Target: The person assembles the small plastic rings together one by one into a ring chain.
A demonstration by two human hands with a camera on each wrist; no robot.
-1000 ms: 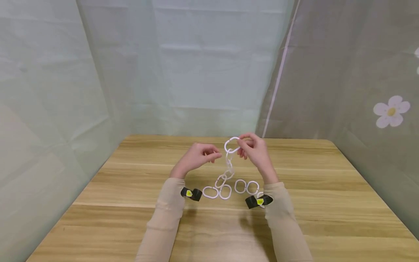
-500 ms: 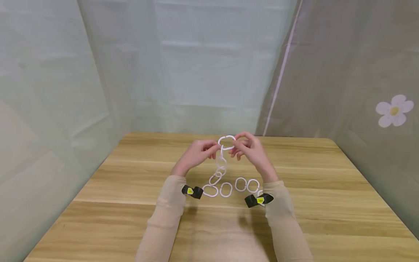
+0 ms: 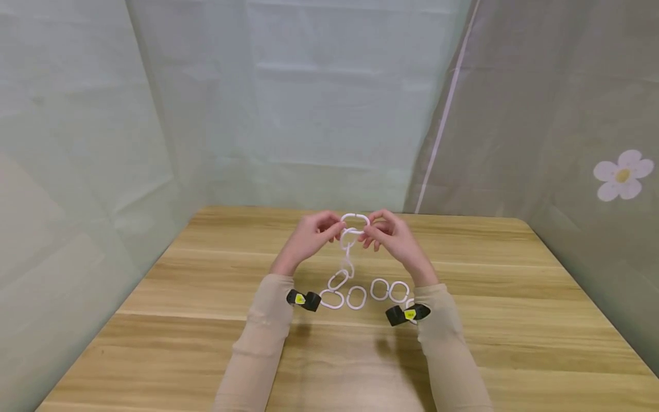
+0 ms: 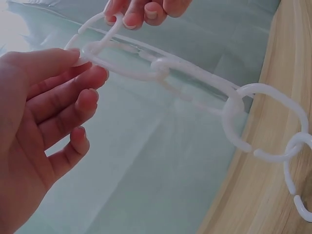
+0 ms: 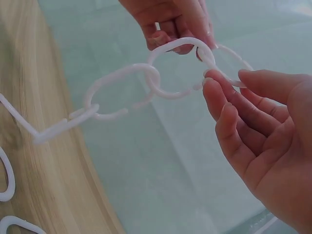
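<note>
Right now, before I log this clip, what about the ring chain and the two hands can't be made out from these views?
- Head view: whether the top ring is clipped shut; too small, fingers cover its ends.
- Left wrist view: the chain runs off the right edge, its lower links cut off.
- Right wrist view: the left hand is cut by the top edge.
- Head view: a loose ring half hidden behind the right wrist.

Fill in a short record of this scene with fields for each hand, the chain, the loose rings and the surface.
Left hand: left hand pinches the top ring at its left end
Right hand: right hand pinches the same ring at its right end
Chain: white plastic chain hangs from the held ring down to the table
Loose rings: three oval rings lie flat between the forearms
Surface: wooden table
Backdrop: pale curtain, flower print at right
</note>
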